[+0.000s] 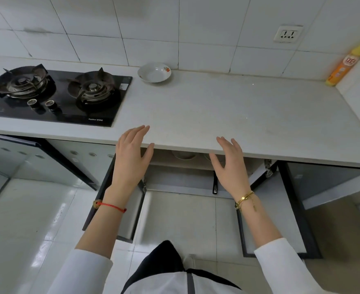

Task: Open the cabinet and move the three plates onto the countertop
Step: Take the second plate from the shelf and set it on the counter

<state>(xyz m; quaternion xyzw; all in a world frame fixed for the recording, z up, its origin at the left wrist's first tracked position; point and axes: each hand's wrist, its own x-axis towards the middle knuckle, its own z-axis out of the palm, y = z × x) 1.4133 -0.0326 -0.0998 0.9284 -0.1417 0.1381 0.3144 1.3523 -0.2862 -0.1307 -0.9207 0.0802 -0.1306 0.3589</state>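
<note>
Both hands hang empty in front of the counter edge, fingers spread wide and palms turned toward each other. The left hand sits at about 10 o'clock from the picture's centre-bottom, its fingertips overlapping the front lip of the white countertop; a red string bracelet circles that wrist. The right hand is level with it to the right — a gold bracelet on its wrist.

Below the counter the cabinet stands open, with the left door swung out toward 7 o'clock and the right door toward 5 o'clock. Between the hands, just under the counter lip, the rim of a pale dish shows inside the cabinet; how many lie there I cannot tell.

One white plate with an orange mark on its rim rests on the countertop near the tiled wall at 12 o'clock, just right of the black two-burner gas hob. A yellow-orange bottle stands in the corner at 2 o'clock, below a wall socket.
</note>
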